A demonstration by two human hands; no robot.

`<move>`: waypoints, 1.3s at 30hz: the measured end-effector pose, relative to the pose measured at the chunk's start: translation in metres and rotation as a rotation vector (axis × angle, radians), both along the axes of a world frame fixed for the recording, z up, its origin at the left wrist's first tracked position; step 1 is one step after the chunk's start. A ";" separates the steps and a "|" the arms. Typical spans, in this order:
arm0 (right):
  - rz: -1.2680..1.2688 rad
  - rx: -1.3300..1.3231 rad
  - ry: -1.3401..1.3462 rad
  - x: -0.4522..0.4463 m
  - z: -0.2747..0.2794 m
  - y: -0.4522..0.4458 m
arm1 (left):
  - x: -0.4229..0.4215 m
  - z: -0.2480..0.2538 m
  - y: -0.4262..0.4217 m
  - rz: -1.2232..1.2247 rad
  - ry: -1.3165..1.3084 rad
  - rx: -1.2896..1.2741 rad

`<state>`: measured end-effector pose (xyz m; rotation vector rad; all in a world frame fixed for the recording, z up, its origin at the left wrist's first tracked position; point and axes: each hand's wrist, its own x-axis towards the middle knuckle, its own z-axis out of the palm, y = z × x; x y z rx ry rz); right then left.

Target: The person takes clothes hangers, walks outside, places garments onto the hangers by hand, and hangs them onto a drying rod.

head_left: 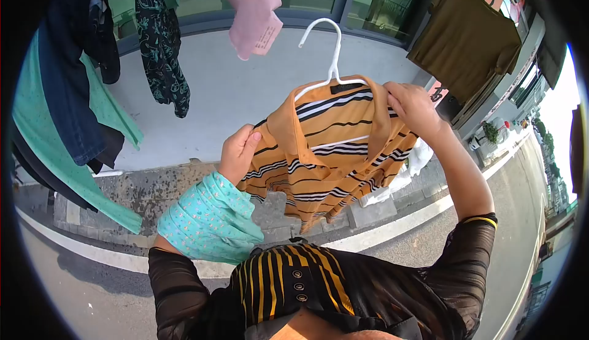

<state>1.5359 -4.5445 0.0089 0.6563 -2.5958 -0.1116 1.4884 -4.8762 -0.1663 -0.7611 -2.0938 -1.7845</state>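
An orange shirt (319, 183) with black and white stripes hangs on a white hanger (335, 52) in front of me, its collar around the hanger's neck. My left hand (238, 153) is closed on the shirt's left-side shoulder, thumb on top. At the opposite shoulder, beside the collar, my right hand (414, 108) grips the cloth with bent fingers. The hanger's hook points up and touches nothing. Over my left forearm lies a bunched turquoise cloth (211, 220) with a small flower print.
Dark jeans (67, 107), green cloth (107, 199), patterned dark trousers (158, 45) and a pink garment (251, 15) hang at the left and top. A brown shirt (469, 30) hangs at the upper right. Below are a paved kerb and a road (497, 199).
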 end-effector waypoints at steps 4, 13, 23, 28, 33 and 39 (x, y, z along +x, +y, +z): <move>-0.024 -0.121 -0.002 0.016 0.022 0.031 | -0.013 0.025 0.014 -0.128 -0.039 0.025; -0.168 -0.532 0.319 0.030 0.128 0.089 | -0.034 0.056 0.011 0.013 0.243 0.002; -0.682 -0.204 0.546 -0.014 0.283 0.137 | -0.038 -0.005 0.002 -0.317 -0.137 -0.128; -0.785 -0.178 0.631 -0.053 0.321 0.119 | -0.038 -0.007 0.008 -0.372 -0.225 -0.123; -0.741 -0.119 0.662 -0.078 0.399 0.071 | -0.040 -0.011 -0.002 -0.390 -0.248 -0.113; -0.655 0.127 0.753 -0.125 0.447 0.023 | -0.039 -0.003 -0.004 -0.428 -0.260 -0.080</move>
